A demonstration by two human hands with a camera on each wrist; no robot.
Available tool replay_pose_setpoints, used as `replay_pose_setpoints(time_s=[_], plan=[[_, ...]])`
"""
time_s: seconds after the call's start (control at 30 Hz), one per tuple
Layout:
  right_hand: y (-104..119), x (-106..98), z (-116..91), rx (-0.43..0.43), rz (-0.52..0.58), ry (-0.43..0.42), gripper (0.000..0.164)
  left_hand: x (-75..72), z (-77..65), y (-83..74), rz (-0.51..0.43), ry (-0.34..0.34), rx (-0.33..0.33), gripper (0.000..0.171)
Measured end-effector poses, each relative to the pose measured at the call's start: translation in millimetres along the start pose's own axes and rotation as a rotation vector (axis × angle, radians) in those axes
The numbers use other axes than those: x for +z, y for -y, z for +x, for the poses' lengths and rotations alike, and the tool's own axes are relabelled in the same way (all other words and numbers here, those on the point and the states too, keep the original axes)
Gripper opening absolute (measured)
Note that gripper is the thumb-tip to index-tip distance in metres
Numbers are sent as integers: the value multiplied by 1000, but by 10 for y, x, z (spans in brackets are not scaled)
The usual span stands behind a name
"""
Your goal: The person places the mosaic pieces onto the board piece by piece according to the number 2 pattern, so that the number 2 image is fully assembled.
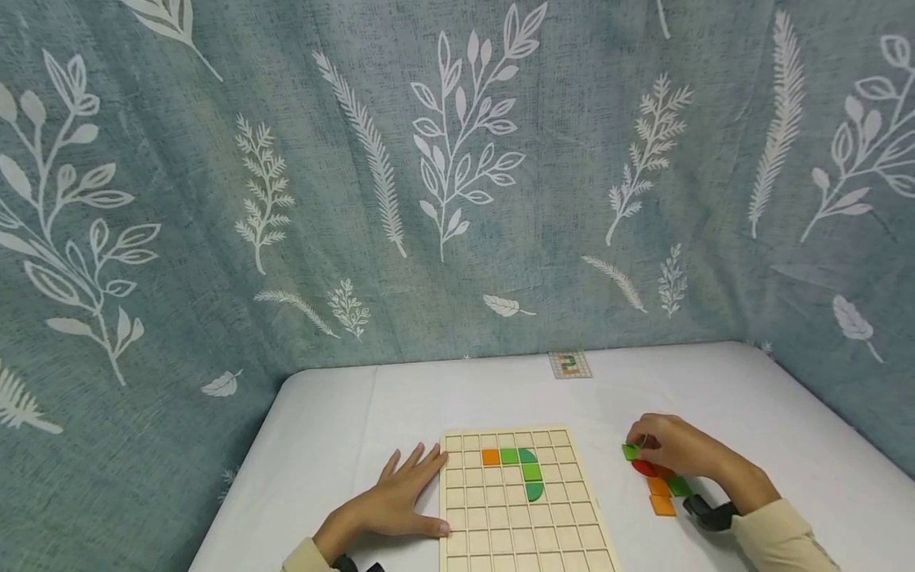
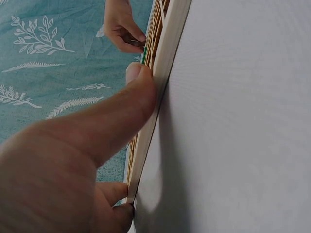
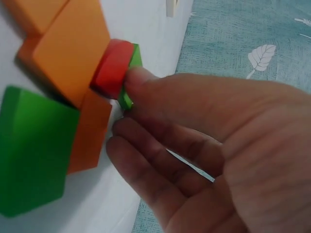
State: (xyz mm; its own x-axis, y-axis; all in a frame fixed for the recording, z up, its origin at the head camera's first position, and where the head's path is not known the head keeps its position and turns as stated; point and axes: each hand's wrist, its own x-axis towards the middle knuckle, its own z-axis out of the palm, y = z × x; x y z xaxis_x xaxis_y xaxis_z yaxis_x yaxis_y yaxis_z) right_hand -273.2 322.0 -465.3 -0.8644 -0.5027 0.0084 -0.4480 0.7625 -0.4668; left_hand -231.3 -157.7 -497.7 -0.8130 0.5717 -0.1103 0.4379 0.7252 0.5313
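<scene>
My left hand (image 1: 400,504) lies spread at the left edge of a pale wooden grid board (image 1: 500,544), its fingertips and thumb on the rim. In the left wrist view the thumb (image 2: 138,87) presses the board's side. On the board sit an orange square (image 1: 491,457), green squares (image 1: 509,456) and dark green rounded pieces (image 1: 534,492). Right of the board my right hand (image 1: 675,445) pinches a green tile (image 3: 136,57) between thumb and fingers. A red rounded piece (image 3: 114,68) is right beside that tile, partly behind the thumb.
Loose orange tiles (image 1: 662,506) and another green tile (image 1: 678,486) lie close together below the right hand. A small pattern card (image 1: 570,365) is at the back edge of the white table (image 1: 336,421). Leaf-printed cloth (image 1: 457,286) hangs behind and at the sides.
</scene>
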Motion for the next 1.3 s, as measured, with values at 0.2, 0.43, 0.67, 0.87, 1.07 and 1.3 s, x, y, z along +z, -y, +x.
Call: replay_pose_setpoints(time_s=[0.2,0.43,0.67,0.87,1.07,1.3], plan=[[15,-5,13,6,-29,-10,14,-14,13,9,10,-2,0,109],[15,1,18,3,-60,-28,14,8,29,28,-3,2,5,110],[14,4,33,19,-35,-7,17,12,18,14,2,-2,1,110],[14,22,47,2,-41,-2,20,5,0,0,10,-7,-8,110],[-16,28,48,-11,-33,2,21,-1,3,-6,13,-5,0,109],[-20,54,59,-13,-18,-6,19,4,-1,7,17,-6,0,109]])
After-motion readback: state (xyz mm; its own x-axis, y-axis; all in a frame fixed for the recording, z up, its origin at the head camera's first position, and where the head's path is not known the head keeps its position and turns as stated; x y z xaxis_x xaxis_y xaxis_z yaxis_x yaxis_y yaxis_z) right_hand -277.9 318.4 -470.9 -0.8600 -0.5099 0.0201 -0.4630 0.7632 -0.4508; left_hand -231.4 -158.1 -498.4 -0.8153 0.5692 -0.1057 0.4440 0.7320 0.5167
